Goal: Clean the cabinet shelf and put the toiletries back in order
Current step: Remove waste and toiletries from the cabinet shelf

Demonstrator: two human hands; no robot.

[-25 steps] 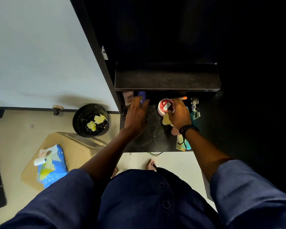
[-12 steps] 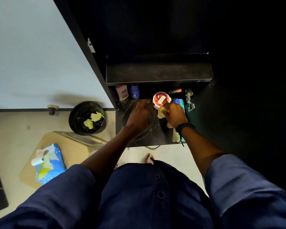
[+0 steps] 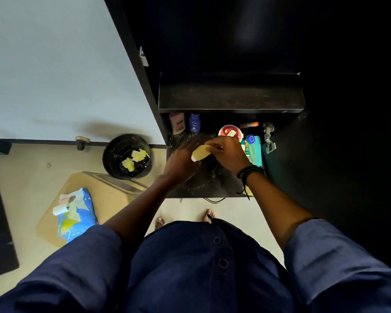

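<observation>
A small yellow bottle (image 3: 200,152) with a white cap is held over the dark, speckled lower shelf (image 3: 203,184). My right hand (image 3: 227,153) pinches its upper end, and my left hand (image 3: 181,162) grips the cap end. At the back of the shelf stand a pink bottle (image 3: 177,123) and a blue bottle (image 3: 194,122). A red round tub (image 3: 230,132) sits just behind my right hand, with an orange tube (image 3: 248,124) behind it. A teal comb (image 3: 255,151) and a green-labelled tube lie along the right side.
The upper shelf (image 3: 230,96) juts out above the toiletries. On the floor to the left stands a black bin (image 3: 113,154) holding used yellow wipes. A blue wipes pack (image 3: 77,213) lies on a tan board (image 3: 108,193). A metal door hinge (image 3: 268,137) sits at the shelf's right.
My left hand came back from the bottles at the rear and joined my right hand. The right hand moved left from the red tub with the yellow bottle, now held by both hands.
</observation>
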